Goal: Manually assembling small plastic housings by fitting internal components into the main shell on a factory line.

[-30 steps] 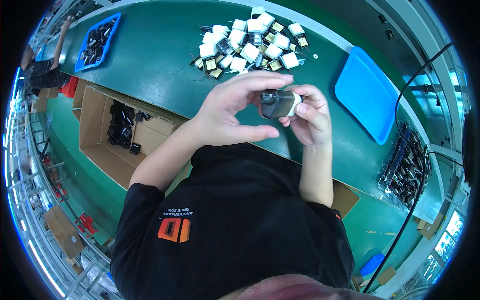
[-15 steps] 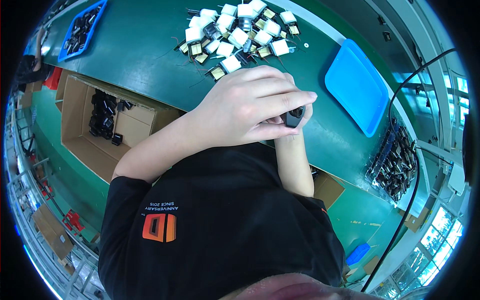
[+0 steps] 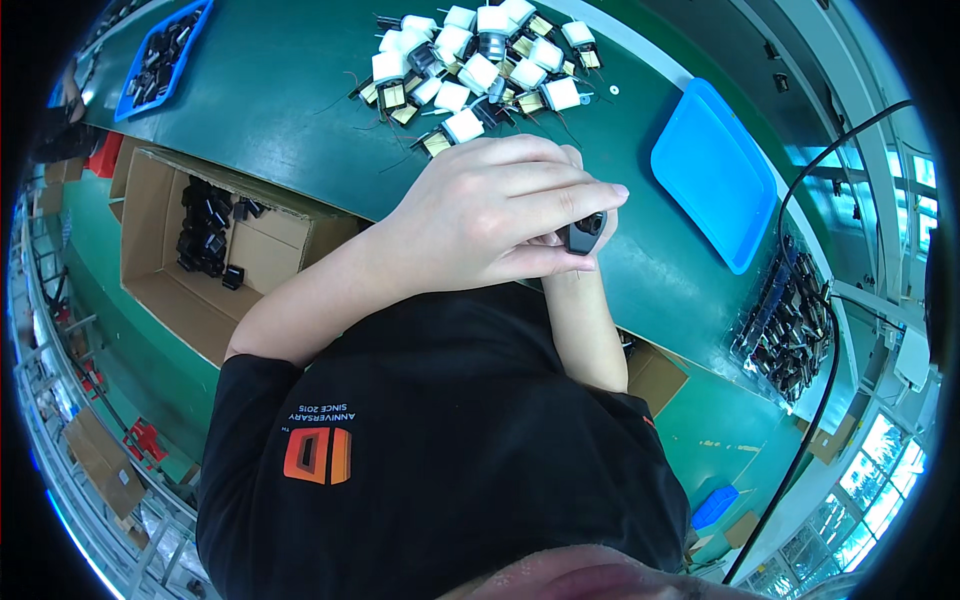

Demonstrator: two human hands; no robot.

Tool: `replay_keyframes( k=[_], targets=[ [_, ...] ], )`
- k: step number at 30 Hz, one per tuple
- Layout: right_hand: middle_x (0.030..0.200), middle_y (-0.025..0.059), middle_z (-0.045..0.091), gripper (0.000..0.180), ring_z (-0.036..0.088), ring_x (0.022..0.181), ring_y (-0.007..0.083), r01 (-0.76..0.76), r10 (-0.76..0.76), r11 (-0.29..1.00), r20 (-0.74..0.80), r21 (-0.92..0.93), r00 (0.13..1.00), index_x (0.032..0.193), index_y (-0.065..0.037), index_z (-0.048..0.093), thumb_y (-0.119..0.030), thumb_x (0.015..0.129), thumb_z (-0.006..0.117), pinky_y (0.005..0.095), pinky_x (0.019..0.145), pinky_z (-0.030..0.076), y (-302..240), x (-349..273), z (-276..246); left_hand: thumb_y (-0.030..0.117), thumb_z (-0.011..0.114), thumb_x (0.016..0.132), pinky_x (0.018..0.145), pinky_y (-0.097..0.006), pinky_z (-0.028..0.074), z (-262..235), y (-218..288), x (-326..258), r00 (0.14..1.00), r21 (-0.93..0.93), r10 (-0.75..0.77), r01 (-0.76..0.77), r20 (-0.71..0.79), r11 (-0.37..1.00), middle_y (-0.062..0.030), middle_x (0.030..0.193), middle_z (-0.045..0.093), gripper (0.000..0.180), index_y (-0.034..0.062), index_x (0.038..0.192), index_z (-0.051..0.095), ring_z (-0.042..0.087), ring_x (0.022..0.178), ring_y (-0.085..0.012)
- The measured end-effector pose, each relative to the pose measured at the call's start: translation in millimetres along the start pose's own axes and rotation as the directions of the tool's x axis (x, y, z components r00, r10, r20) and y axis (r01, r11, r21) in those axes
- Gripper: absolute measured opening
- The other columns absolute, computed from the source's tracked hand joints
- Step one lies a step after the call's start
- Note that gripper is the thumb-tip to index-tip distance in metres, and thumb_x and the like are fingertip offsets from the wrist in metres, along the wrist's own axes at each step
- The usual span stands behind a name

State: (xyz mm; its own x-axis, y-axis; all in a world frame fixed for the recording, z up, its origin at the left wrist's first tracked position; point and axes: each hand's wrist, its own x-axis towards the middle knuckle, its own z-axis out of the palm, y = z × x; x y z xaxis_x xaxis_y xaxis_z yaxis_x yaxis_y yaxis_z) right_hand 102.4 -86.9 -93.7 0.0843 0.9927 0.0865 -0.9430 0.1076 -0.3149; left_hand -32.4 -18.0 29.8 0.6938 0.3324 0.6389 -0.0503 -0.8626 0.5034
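Note:
A small black plastic housing [image 3: 582, 240] with a rounded opening at its end shows between my hands, above the near edge of the green table. My left hand [image 3: 500, 205] is curled over it from the left, with the thumb below and the fingers above. Mostly hidden behind the left one, my right hand [image 3: 608, 226] closes around the same part from the right. Beyond my hands lies a heap of white-capped small parts [image 3: 480, 74] with thin wires and yellowish coils.
On the green table [image 3: 290, 110] lie an upturned-looking blue tray [image 3: 715, 175] at right and a bag of dark parts [image 3: 795, 330]. Another blue tray [image 3: 128, 100] holds black parts at far left. A cardboard box [image 3: 165, 290] with black housings stands below left. A person works beyond it.
Both hands and the black housing have shifted very slightly to the left. The grip looks the same.

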Motion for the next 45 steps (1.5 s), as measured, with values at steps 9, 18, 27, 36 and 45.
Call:
replay_keyframes(
  k=[9, 18, 27, 36, 45],
  targets=[
    [0.082, 0.0084, 0.058, 0.025, 0.063, 0.062, 0.0201, 0.026, -0.025, 1.0, 0.032, -0.017, 0.999, 0.097, -0.012, 0.05, -0.025, 0.078, 0.061, 0.0289, 0.049, 0.054, -0.1, 3.5, 19.7, 0.035, 0.076, 0.075, 0.079, -0.033, 0.054, 1.4, 0.4, 2.0, 1.0, -0.004, -0.009, 0.009, 0.013, 1.0, -0.0031, 0.095, 0.069, 0.048, 0.0114, 0.115, 0.067, 0.065, 0.097, -0.0217],
    [0.086, 0.0083, 0.058, 0.026, 0.062, 0.064, 0.019, 0.036, -0.036, 0.999, 0.047, 0.0, 0.998, 0.097, -0.011, 0.049, -0.025, 0.078, 0.06, 0.0273, 0.051, 0.052, -0.4, 7.0, 24.7, 0.034, 0.076, 0.075, 0.079, -0.032, 0.054, -2.3, -1.2, 1.3, 0.999, -0.016, -0.011, 0.011, 0.038, 1.0, -0.0018, 0.099, 0.07, 0.046, 0.0126, 0.115, 0.067, 0.064, 0.099, -0.0222],
    [0.119, 0.0166, 0.049, 0.052, 0.049, 0.112, 0.0237, 0.383, -0.468, 0.411, 0.169, -0.828, 0.868, 0.115, -0.002, 0.049, -0.036, 0.078, 0.06, 0.0385, 0.097, 0.041, -22.9, 21.5, 50.9, 0.016, 0.082, 0.073, 0.093, -0.039, 0.05, -19.6, -29.1, -12.3, 0.993, -0.179, -0.064, 0.081, 0.098, 0.981, -0.0113, 0.123, 0.064, 0.072, 0.0032, 0.137, 0.05, 0.06, 0.115, -0.0299],
    [0.128, 0.013, 0.044, 0.083, 0.056, 0.105, 0.0209, 0.307, -0.369, 0.391, 0.157, -0.868, 0.916, 0.133, 0.005, 0.046, -0.015, 0.064, 0.087, 0.0349, 0.092, 0.048, -13.0, 6.1, 89.8, -0.002, 0.075, 0.074, 0.102, -0.043, 0.044, 13.2, -24.3, -30.9, 0.964, -0.209, -0.14, 0.092, -0.228, 0.974, -0.0221, 0.133, 0.056, 0.086, -0.0052, 0.147, 0.027, 0.059, 0.12, -0.0321],
    [0.118, 0.0159, 0.058, 0.073, 0.061, 0.107, 0.0249, 0.08, -0.074, 0.958, 0.033, -0.276, 0.997, 0.134, 0.004, 0.041, -0.006, 0.07, 0.076, 0.0379, 0.098, 0.047, -25.3, -4.8, 81.8, 0.029, 0.077, 0.071, 0.112, -0.047, 0.021, 2.3, -19.3, -4.7, 0.97, -0.177, -0.241, 0.232, -0.028, 0.956, -0.0248, 0.151, 0.028, 0.103, -0.0049, 0.15, 0.019, 0.03, 0.14, -0.0355]
  ],
)
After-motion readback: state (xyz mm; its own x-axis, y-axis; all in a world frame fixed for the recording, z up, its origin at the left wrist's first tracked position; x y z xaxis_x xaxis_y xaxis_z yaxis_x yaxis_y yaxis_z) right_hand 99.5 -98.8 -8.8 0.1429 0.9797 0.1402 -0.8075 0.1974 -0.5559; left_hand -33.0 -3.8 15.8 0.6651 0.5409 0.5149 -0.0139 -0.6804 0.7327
